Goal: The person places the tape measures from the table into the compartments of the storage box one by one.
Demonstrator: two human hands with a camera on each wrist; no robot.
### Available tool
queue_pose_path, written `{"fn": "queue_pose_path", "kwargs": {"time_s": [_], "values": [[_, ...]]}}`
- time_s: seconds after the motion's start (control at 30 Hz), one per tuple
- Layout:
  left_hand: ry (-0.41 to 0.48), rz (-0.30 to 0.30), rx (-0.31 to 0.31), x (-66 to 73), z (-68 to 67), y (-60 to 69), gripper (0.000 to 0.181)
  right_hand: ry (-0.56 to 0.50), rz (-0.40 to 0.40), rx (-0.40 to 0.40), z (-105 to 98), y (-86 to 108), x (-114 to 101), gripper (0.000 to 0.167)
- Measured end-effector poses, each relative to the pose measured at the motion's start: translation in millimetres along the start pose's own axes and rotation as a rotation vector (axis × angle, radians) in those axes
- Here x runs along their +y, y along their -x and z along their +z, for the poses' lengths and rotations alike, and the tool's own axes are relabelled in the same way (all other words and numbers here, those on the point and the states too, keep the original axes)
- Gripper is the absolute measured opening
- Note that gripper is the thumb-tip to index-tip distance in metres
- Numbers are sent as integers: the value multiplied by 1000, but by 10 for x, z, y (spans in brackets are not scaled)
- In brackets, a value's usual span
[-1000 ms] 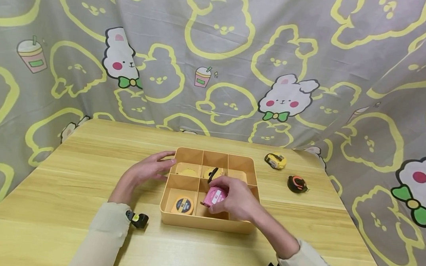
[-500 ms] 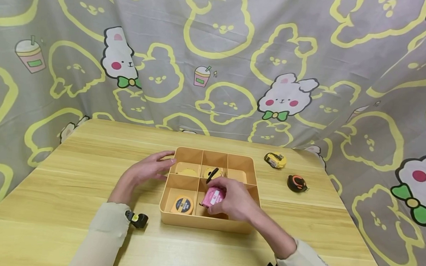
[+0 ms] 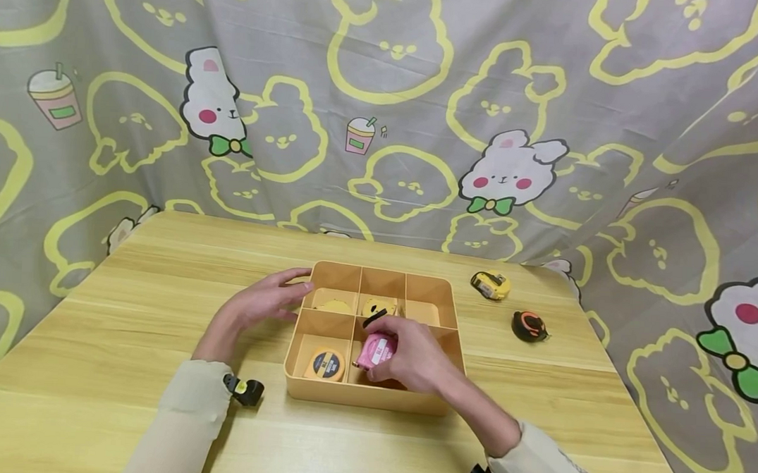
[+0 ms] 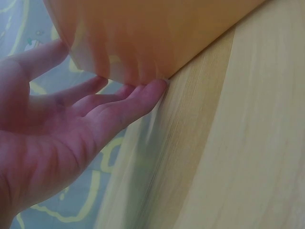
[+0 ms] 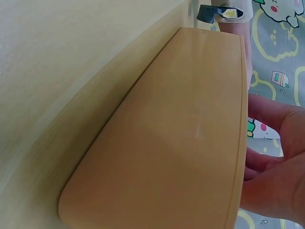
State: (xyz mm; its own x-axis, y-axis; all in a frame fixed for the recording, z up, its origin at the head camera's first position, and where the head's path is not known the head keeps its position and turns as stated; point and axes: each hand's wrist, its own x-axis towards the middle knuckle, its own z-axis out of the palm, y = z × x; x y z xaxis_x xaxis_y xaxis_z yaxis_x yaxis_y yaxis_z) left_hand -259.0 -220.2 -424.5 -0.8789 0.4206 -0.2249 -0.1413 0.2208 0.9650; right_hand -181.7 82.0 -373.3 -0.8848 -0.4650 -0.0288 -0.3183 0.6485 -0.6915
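My right hand [image 3: 412, 352] grips a pink tape measure [image 3: 377, 351] inside the front middle compartment of an orange divided box [image 3: 365, 397]. A black wrist strap [image 3: 375, 317] sticks out at the tape measure's upper edge. In the right wrist view the box's front wall [image 5: 167, 129] hides the tape measure. My left hand [image 3: 268, 301] rests against the box's left side; its fingertips touch the wall in the left wrist view, the fingers loosely extended. An orange tape measure [image 3: 327, 365] with a dark round label lies in the front left compartment.
Yellow items [image 3: 334, 306] show partly behind the divider in the back left compartment, and another yellow piece [image 3: 379, 306] in the back middle one. Right of the box, a yellow tape measure [image 3: 490, 285] and a black-and-orange tape measure [image 3: 530, 327] lie on the wooden table [image 3: 128, 310]. A patterned curtain [image 3: 410, 111] stands behind.
My right hand has shifted slightly left with the pink tape measure, and the black strap has tipped lower. The left hand and the box look unchanged.
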Motion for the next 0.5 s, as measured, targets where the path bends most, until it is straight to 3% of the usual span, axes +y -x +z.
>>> {"fn": "queue_pose_path", "kwargs": {"time_s": [0.5], "values": [[-10, -2, -1, 5, 11, -18, 77, 16, 3, -1, 34, -40, 7, 60]]}}
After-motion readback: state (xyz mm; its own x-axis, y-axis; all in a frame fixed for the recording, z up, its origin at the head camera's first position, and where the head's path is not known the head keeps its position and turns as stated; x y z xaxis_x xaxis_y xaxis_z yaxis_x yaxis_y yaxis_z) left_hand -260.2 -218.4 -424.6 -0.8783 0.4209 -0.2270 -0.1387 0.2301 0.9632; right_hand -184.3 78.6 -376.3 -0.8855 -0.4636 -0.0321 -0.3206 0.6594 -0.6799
